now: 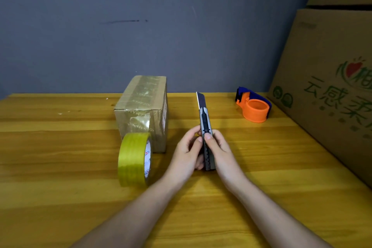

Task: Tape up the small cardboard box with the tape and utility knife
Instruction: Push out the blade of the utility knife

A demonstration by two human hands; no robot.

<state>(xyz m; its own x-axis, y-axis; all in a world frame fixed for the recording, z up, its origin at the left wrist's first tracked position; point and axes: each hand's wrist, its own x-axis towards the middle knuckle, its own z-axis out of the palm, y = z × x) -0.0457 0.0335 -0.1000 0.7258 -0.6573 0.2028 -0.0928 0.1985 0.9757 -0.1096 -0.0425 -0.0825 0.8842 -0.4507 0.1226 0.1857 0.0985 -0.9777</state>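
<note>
A wooden tabletop point(60, 167) of yellow-brown planks ran back to a plain grey-blue wall point(141, 26) marked with a few dark scuffs. Near the middle of the tabletop both hands held a utility knife point(206, 127) upright on its butt end, its blade run out and pointing up toward the wall. The left hand point(187, 153) was closed on the handle from the left, and the right hand point(219, 151) gripped it from the right with the thumb laid over the black slider. The small cardboard box point(141, 110), its top and front already crossed with clear tape, stood toward the back edge, left of the knife. A roll of yellowish tape point(133, 159) stood on its edge just in front of the box, appearing to touch its front face. Near the back right corner lay an orange and blue tape dispenser point(253, 106). Large cardboard cartons point(332, 66) printed with green characters were stacked along the right edge
</note>
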